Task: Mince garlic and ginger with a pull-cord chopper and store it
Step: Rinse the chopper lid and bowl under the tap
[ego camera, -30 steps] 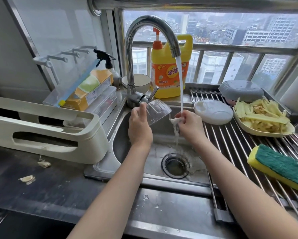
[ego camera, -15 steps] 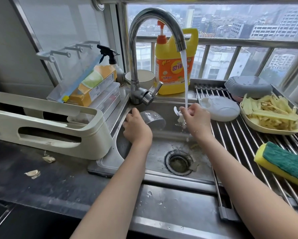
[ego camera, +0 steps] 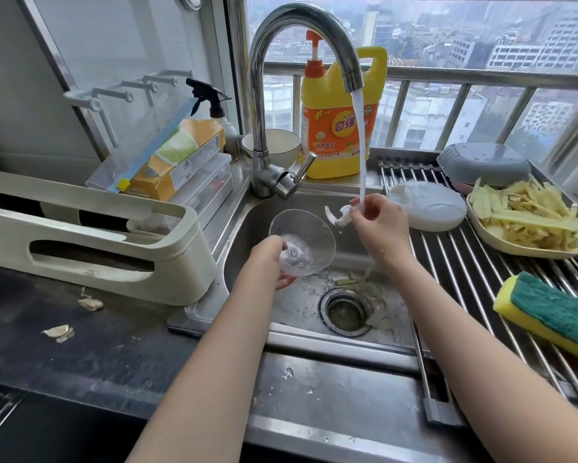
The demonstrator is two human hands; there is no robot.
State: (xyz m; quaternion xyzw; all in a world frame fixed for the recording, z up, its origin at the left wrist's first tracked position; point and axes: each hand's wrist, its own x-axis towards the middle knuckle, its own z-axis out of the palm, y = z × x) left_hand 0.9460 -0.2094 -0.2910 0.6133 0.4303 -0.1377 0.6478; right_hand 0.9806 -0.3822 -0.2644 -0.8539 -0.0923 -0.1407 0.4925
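Right hand (ego camera: 379, 225) pinches the white blade piece (ego camera: 339, 215) under the tap's stream; left hand (ego camera: 267, 262), lower left of it, grips the clear chopper bowl (ego camera: 309, 237).

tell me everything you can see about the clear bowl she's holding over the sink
The clear bowl looks like transparent plastic, round and shallow-walled, with a small raised hub at the centre of its base. It looks empty and wet, tipped on its side so its opening faces up and toward the camera. It hangs over the steel sink, left of the running water, not under it. The left hand alone holds it, fingers curled round its lower rim. The right hand is apart from it.
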